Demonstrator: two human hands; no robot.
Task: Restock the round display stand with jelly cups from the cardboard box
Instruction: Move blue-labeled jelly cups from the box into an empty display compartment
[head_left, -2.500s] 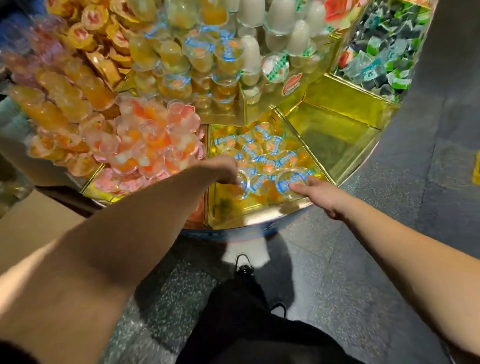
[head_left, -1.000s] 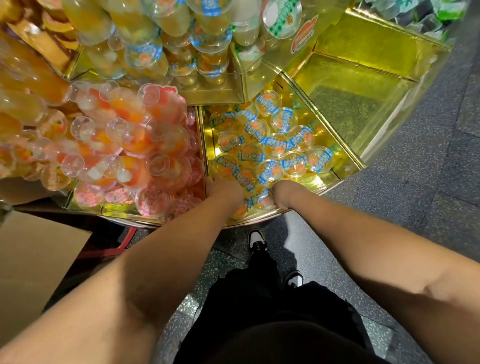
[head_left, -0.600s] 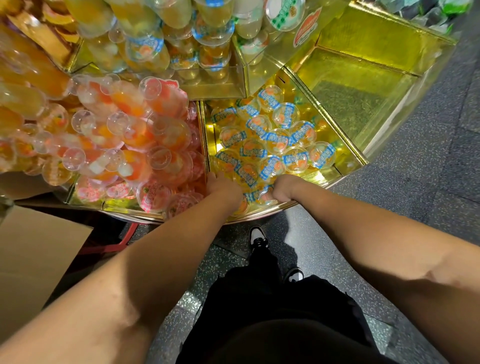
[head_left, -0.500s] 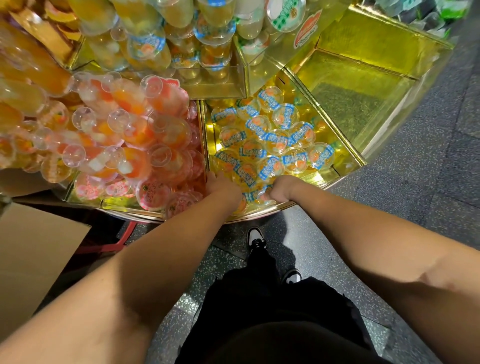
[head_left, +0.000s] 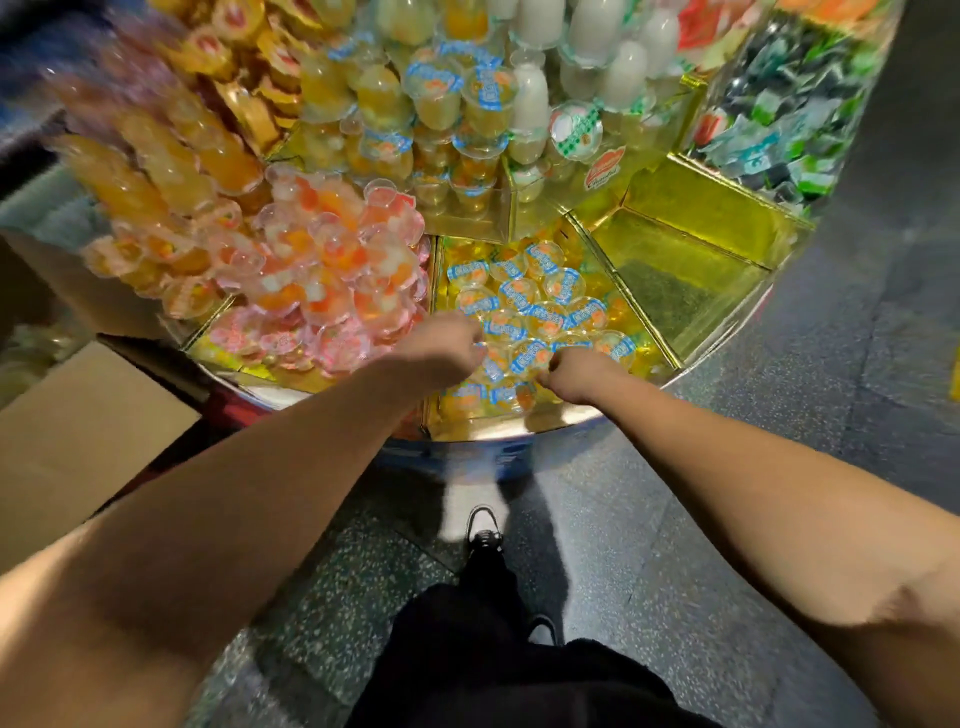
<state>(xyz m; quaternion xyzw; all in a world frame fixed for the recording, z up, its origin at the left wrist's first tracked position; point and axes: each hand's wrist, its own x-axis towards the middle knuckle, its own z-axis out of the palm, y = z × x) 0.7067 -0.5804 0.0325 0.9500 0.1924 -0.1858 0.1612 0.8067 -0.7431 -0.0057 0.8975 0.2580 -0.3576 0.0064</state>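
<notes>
Right now both hands work inside one wedge-shaped gold-foil compartment (head_left: 644, 358) at the near edge of the round tiered display stand (head_left: 467, 441). The left hand (head_left: 441, 348) hovers over the compartment's left side with its grip curled under; whether it pinches anything I cannot tell, since the fingers are hidden beneath the knuckles. The right hand (head_left: 571, 371) sits at the near middle, grip also curled down among the cups, and what it closes on is likewise hidden.

The small clear jelly cups with blue-and-white lids (head_left: 540, 317) lie directly ahead of both hands, spreading from the fingertips toward the compartment's narrow inner corner. They are round, so no long axis matters; most lie lid-up or slightly tilted. A few cups near the front edge sit between the two wrists.

The brown cardboard box (head_left: 78, 431) is at the far left, beside the left forearm, so the left hand is the nearer one for the next fetch. Room is tight on the left, where a heap of pink-and-orange fruit jelly cups (head_left: 322, 280) bulges over the divider. On the right, an empty gold-foil compartment (head_left: 680, 270) offers open space. The front rim is low, so I judge cups near it could spill off onto the speckled grey floor (head_left: 649, 545).
</notes>
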